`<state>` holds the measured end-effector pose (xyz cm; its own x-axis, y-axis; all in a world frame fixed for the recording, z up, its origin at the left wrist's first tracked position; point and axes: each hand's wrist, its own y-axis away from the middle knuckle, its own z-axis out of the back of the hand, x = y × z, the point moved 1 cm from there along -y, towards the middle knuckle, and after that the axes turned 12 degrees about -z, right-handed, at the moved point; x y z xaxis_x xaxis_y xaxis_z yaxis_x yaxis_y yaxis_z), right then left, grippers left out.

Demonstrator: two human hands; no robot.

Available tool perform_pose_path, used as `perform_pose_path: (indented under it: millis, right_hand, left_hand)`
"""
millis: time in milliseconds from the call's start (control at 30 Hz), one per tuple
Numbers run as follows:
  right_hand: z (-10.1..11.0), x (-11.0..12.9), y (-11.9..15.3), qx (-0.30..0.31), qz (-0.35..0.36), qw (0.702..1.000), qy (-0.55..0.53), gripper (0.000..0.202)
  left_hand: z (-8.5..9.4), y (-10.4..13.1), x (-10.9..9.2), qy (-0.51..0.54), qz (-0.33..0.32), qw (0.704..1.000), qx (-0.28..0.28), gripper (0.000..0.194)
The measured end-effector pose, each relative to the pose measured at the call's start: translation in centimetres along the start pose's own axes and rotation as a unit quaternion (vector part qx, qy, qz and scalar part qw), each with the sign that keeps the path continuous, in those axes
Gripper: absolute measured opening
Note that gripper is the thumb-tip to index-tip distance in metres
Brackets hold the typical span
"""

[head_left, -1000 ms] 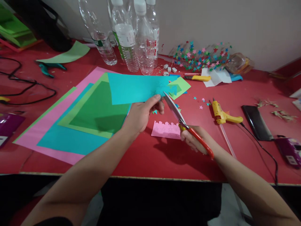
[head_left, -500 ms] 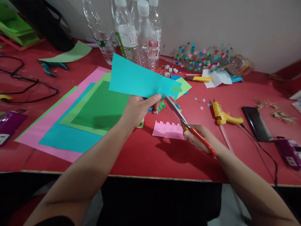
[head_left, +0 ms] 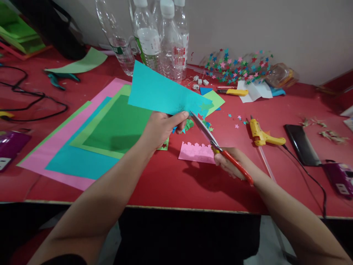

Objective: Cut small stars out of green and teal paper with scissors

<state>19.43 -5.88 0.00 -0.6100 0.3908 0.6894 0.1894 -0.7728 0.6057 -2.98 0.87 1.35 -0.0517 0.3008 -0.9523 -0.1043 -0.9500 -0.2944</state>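
Note:
My left hand (head_left: 165,129) pinches the lower edge of a blue sheet of paper (head_left: 158,90), held up above the table. Its right edge is cut jagged. In my right hand (head_left: 231,162) is a pair of scissors (head_left: 206,130) with red handles; the blade tips meet the paper's lower edge close to my left thumb. Beneath them lies a pink paper strip (head_left: 194,152) with a star-cut top edge. Small cut paper stars and scraps (head_left: 189,124) are heaped behind my left fingertips, partly hidden.
Stacked coloured sheets (head_left: 82,165) spread at left. Plastic bottles (head_left: 169,44) stand along the wall; a star-covered bottle (head_left: 239,68) lies behind a yellow cutter knife (head_left: 234,92). At right are a yellow glue gun (head_left: 263,136) and a phone (head_left: 300,145). Pliers (head_left: 59,81) lie far left.
The blue paper has tilted slightly, and its right end has shifted a little left. The scissors have moved slightly left with my right hand. The rest looks the same.

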Motion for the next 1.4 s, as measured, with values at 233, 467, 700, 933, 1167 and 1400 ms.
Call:
perform_pose_path:
  millis: [233,467,700,933,1167,1400]
  right_hand:
    - [0.1,0.1,0.0,0.003,0.014,1.000,0.001,0.029]
    - [0.2,0.0,-0.1,0.000,0.012,1.000,0.014,0.032]
    - [0.3,0.0,-0.2,0.010,0.036,0.999,0.004,0.037]
    - [0.2,-0.2,0.0,0.054,0.066,0.995,-0.046,0.046]
    - [-0.6,0.1,0.5,0.059,0.076,0.992,-0.086,0.058]
    - [-2.2,-0.1,0.4,0.078,0.064,0.986,-0.135,0.053]
  left_hand:
    - [-0.1,0.0,-0.2,0.009,0.003,1.000,-0.001,0.038]
    - [0.0,0.0,-0.1,-0.006,0.001,1.000,0.007,0.038]
    - [-0.2,-0.1,0.4,0.034,0.001,0.999,-0.011,0.036]
    - [-0.9,0.7,1.4,0.050,0.002,0.997,-0.055,0.037]
    - [-3.2,2.2,0.7,0.068,-0.034,0.996,-0.041,0.044]
    - [-4.7,3.3,0.6,0.037,-0.039,0.997,-0.054,0.050]
